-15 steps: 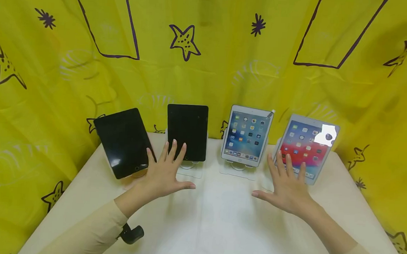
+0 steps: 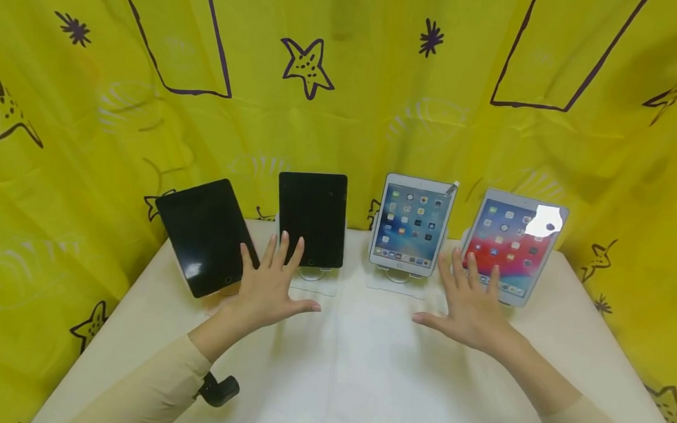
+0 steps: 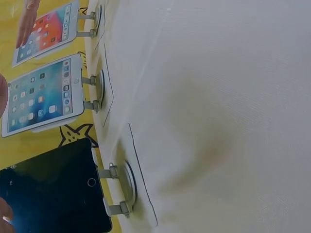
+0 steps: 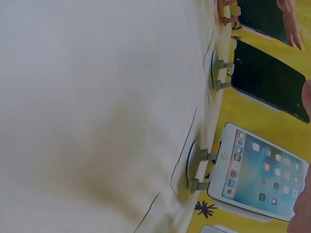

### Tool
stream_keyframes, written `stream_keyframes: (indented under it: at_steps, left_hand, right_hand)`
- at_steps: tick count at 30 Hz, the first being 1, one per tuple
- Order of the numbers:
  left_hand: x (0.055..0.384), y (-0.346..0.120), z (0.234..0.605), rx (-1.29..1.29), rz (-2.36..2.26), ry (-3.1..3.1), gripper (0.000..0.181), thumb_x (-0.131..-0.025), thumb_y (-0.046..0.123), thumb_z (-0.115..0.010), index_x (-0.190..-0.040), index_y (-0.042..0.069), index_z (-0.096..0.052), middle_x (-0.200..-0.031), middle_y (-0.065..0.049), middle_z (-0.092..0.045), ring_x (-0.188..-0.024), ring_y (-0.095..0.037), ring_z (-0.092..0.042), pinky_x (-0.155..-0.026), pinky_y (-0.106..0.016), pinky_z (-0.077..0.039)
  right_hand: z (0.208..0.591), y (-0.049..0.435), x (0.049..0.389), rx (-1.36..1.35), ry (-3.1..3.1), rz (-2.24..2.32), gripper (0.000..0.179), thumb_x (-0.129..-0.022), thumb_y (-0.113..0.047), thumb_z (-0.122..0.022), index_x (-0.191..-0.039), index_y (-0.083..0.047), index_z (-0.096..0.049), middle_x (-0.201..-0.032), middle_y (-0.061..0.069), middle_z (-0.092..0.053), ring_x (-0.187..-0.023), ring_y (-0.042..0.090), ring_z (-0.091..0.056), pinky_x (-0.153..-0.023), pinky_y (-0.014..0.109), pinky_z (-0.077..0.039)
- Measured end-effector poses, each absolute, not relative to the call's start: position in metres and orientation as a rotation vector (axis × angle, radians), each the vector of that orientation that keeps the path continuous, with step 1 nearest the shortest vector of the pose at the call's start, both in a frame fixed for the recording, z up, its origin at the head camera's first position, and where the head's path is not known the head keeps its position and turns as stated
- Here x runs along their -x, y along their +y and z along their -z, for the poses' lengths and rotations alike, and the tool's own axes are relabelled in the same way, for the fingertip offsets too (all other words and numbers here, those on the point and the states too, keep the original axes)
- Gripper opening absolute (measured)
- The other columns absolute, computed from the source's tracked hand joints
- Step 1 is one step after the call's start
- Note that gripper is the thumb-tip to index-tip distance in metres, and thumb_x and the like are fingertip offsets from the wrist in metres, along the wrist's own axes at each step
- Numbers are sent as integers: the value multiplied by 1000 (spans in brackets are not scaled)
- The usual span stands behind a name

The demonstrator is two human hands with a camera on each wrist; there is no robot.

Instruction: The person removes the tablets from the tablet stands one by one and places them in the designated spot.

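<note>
A white table (image 2: 363, 381) carries 4 tablets on stands along its far edge, before a yellow curtain (image 2: 355, 128) printed with starfish.

At the far left corner leans a larger black tablet (image 2: 200, 229), turned at an angle, its screen dark. The left hand (image 2: 266, 291) is in front of its lower right side, fingers spread wide and thumb stretched toward the table's middle, gripping nothing. Compared with half a second ago, this hand sits slightly farther left.

Next along the far edge, left of its middle, is a smaller black tablet (image 2: 312, 203), also dark; 3 of the left fingertips overlap its bottom part in the head view, but I cannot tell whether they touch.

Right of the middle stands a blue-screen tablet (image 2: 412, 219) with a white frame, showing rows of icons.

The right hand (image 2: 472, 310) comes next, fingers spread, holding nothing; it has shifted a little left, toward the gap beside the blue-screen tablet. Behind it, near the far right corner, a red-and-blue-screen tablet (image 2: 523, 242) reflects a bright white patch. All 4 tablets appear unmoved.
</note>
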State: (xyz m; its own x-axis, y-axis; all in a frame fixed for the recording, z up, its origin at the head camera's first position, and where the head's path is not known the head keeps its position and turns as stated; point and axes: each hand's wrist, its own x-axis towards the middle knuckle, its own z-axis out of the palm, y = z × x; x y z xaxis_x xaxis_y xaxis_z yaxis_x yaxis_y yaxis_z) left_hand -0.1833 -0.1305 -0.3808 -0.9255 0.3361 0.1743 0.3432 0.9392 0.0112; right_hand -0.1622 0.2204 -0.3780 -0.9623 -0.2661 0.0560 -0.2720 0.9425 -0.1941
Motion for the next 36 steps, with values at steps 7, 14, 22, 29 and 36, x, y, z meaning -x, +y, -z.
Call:
stream_keyframes:
  at_steps: [7, 14, 22, 29, 36]
  left_hand:
    - [184, -135, 382, 498, 54, -2921, 114, -68, 84, -49, -153, 16, -14, -157, -17, -13, -144, -36, -7, -103, -73, 4]
    - [186, -138, 383, 509, 74, -2908, 114, -69, 83, -50, -152, 15, -15, -156, -18, -15, -144, -37, -8, -103, -73, 5]
    - [186, -144, 383, 500, 45, -2904, 113, -70, 80, -54, -152, 13, -15, -156, -19, -14, -144, -37, -9, -103, -74, 3]
    - [185, -148, 381, 499, 54, -2901, 113, -70, 80, -52, -152, 12, -15, -156, -19, -10, -144, -37, -9, -102, -74, 2]
    - [184, -153, 378, 472, 60, -2909, 113, -70, 79, -55, -152, 13, -15, -157, -18, -9, -144, -37, -8, -103, -73, 4]
  right_hand:
    - [382, 214, 165, -444, -3052, -330, 113, -74, -70, -58, -152, -7, -6, -156, 24, 2, -140, 48, 5, -101, 63, 24]
    - [386, 208, 168, -457, -3055, -307, 113, -74, -72, -57, -152, -8, -5, -156, 23, 3, -140, 48, 4, -100, 61, 25]
    - [385, 201, 174, -464, -3064, -308, 113, -75, -71, -56, -152, -9, -4, -156, 23, 2, -141, 47, 5, -102, 65, 21]
    - [384, 194, 176, -489, -3057, -302, 111, -76, -71, -55, -152, -9, -3, -157, 22, 4, -141, 47, 6, -102, 66, 20]
    - [380, 189, 177, -514, -3031, -299, 110, -76, -71, -55, -152, -8, -6, -157, 22, 3, -141, 47, 6, -103, 69, 15]
